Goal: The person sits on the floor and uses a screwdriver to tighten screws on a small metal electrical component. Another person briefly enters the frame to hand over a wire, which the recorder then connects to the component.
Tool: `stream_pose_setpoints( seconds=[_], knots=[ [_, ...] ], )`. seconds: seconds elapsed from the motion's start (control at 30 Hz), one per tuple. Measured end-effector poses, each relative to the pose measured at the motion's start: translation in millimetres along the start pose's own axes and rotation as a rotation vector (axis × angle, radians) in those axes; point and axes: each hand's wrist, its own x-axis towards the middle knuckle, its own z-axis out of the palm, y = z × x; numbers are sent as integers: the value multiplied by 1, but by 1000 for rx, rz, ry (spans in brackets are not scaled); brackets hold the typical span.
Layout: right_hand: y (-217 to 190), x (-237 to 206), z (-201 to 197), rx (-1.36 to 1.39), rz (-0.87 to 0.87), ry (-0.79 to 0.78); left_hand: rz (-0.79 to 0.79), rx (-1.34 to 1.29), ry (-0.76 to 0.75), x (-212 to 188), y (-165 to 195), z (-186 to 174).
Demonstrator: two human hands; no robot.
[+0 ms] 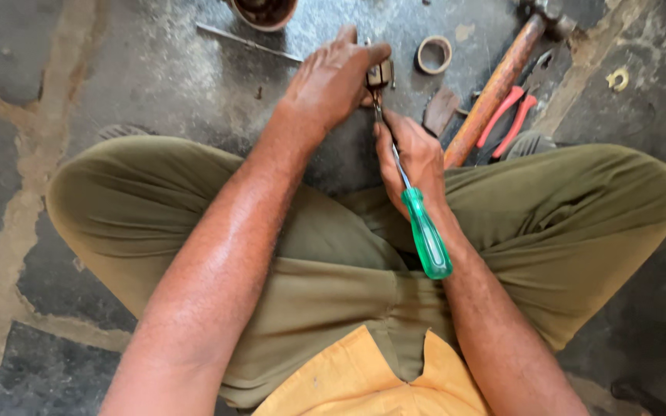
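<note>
left hand (331,81) grips small metal part (379,75) on floor (117,69) | right hand (414,158) clenched on green-handled screwdriver (424,231), tip at part | hammer (495,88), red pliers (506,119) just right

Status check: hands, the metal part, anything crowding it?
Left hand clamped on small metal part. Right hand holds green-handled screwdriver, tip at the part. Hammer and red pliers lie close right, not touching.
</note>
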Motion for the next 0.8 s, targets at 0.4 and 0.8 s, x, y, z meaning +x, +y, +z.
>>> stream_pose_setpoints(
  seconds=[0.4,0.8],
  knots=[
    [5,0,1,8,11,17,-4,35,-8,1,3,-1],
    [2,1,-4,62,29,17,4,21,22,0,7,-3]
  ],
)
